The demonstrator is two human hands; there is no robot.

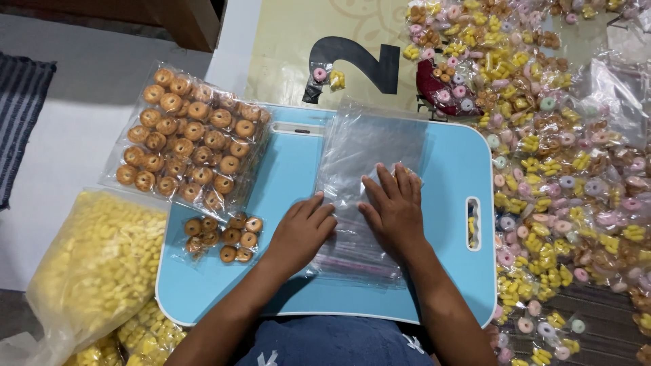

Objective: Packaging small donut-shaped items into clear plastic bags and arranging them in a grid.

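A stack of clear plastic bags (369, 146) lies on a light blue lap tray (451, 169). My left hand (302, 227) rests flat on the stack's left edge, fingers apart. My right hand (395, 207) presses palm-down on the middle of the stack, fingers spread toward the top bag. Neither hand grips anything.
A large bag of round brown biscuits (190, 139) and a small one (227, 236) lie at the tray's left. Bags of yellow snacks (95, 264) sit lower left. Several small filled snack packets (556, 169) cover the floor at right. A mat with a big black numeral (359, 64) lies behind.
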